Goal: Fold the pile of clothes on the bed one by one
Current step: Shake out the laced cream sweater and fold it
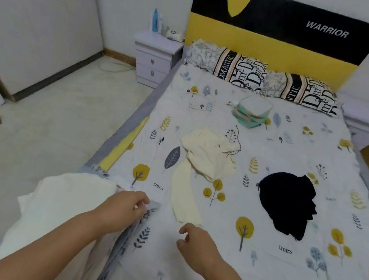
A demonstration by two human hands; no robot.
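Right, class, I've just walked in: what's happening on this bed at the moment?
A person is sorting laundry on a bed. The left hand pinches the sheet's edge at the near corner; the right hand hovers, holding nothing, just short of a crumpled cream garment. A black garment lies unfolded further right, and a folded green stack sits near the pillows.

The bed (278,277) carries a cream garment (202,160), a black garment (286,202), a folded mint stack (252,113) — and two pillows (262,77) by the headboard.

Both forearms (51,246) run off the bottom edge; nightstand bottles (156,21) blurred
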